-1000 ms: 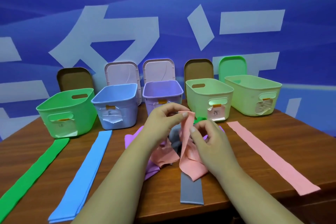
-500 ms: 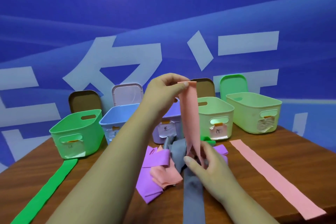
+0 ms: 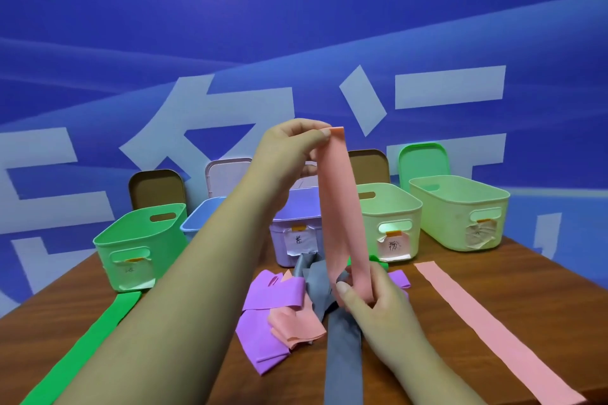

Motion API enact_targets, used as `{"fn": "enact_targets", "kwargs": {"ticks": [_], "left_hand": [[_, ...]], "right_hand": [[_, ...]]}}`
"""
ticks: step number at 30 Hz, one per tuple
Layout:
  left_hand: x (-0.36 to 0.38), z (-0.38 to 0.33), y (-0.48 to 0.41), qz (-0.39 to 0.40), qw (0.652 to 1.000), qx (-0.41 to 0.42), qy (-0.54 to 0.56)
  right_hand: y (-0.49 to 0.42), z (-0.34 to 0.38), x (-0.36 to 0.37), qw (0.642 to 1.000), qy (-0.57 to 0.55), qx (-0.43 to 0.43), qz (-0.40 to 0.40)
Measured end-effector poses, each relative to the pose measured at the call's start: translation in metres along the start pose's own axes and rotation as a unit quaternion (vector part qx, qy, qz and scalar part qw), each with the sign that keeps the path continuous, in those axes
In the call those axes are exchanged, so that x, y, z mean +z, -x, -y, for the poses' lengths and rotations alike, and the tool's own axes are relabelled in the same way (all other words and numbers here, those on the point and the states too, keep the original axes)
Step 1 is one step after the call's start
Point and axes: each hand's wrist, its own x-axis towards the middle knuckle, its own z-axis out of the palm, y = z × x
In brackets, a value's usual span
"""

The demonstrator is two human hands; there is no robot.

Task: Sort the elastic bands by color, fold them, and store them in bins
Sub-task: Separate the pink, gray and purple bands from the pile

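Left hand [image 3: 292, 149] pinches the top end of a pink elastic band [image 3: 340, 207], held high; it hangs limp, thin and light, likely stretchy. Right hand [image 3: 375, 302] curls round its lower part above the tangled pile of bands [image 3: 289, 319]; the ends seem the surest hold

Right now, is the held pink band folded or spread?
Spread: the held pink band hangs straight, left hand pinching its top, right hand gripping lower.
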Motion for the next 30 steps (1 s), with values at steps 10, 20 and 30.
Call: {"fn": "enact_targets", "kwargs": {"ticks": [10, 20, 30], "left_hand": [[-0.008, 0.002, -0.011, -0.126, 0.990, 0.009, -0.056], [-0.017, 0.006, -0.020, -0.157, 0.985, 0.011, -0.067], [-0.031, -0.001, -0.021, -0.089, 0.995, -0.032, -0.034]], "right_hand": [[-0.008, -0.012, -0.003, 0.998, 0.002, 0.021, -0.054], [-0.007, -0.011, 0.000, 0.988, -0.144, 0.047, -0.024], [-0.008, -0.012, 0.000, 0.994, -0.097, 0.050, -0.027]]}}
